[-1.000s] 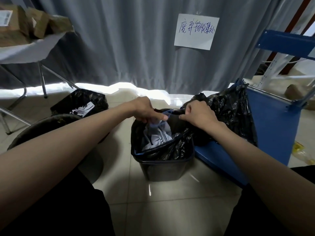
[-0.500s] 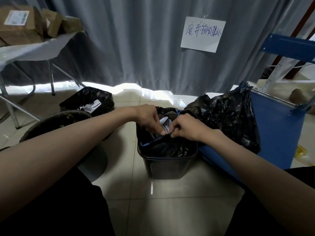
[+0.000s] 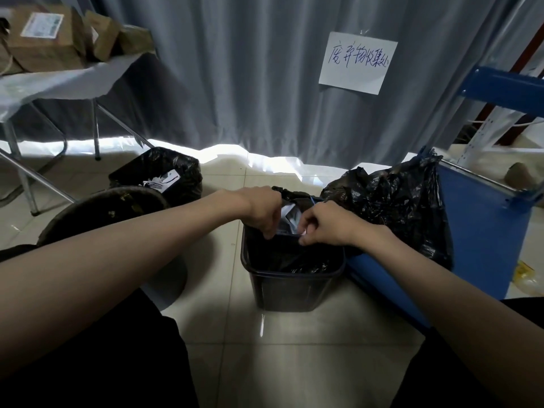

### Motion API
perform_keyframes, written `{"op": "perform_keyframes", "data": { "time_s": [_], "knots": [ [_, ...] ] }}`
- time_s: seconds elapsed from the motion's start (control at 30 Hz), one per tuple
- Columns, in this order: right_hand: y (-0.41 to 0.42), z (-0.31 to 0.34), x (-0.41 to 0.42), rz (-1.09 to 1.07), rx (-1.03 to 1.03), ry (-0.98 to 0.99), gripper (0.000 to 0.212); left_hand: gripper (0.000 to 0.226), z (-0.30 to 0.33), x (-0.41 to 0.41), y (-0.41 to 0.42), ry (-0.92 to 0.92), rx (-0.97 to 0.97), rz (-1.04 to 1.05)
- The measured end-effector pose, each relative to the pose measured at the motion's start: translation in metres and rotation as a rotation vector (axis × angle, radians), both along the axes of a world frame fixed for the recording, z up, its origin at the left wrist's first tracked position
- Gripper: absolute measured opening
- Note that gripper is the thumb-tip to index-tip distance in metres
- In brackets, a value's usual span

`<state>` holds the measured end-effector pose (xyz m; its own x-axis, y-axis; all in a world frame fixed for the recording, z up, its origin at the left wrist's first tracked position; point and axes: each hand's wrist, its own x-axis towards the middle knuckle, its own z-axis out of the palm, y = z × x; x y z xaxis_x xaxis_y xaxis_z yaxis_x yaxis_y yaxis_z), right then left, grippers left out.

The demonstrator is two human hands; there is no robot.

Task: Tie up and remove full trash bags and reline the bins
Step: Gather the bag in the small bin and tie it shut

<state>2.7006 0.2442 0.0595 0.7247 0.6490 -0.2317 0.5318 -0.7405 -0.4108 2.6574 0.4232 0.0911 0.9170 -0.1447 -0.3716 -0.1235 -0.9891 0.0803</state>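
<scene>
A person's left hand point(image 3: 262, 212) and right hand point(image 3: 325, 223) meet over a small dark bin point(image 3: 290, 285) standing upright on the tiled floor point(image 3: 294, 357), fingers curled and pinching the gathered mouth of its black trash bag point(image 3: 290, 256); a filled black bag point(image 3: 394, 201) slumps against a blue cart point(image 3: 482, 237) just right of it

Black bag point(image 3: 290, 257), seemingly dark-grey bin point(image 3: 290, 293)
</scene>
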Motion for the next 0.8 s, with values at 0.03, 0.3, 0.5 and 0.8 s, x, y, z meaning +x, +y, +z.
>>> {"op": "perform_keyframes", "data": {
  "time_s": [0.03,0.3,0.5,0.8],
  "knots": [
    [0.004,-0.001,-0.005,0.01,0.047,-0.003,0.014,0.018,0.002,0.001,0.001,-0.013,-0.029,0.001],
    [0.016,-0.011,-0.014,-0.047,0.196,0.0,0.021,0.005,0.019,0.005,0.002,-0.032,-0.209,-0.01],
    [0.011,-0.023,-0.011,-0.069,0.186,0.027,0.025,0.01,0.039,0.007,0.013,-0.041,-0.362,0.151],
    [0.006,-0.016,-0.009,-0.127,0.276,0.064,0.016,0.008,0.057,0.008,0.027,-0.116,-0.76,0.31]
  ]
}}
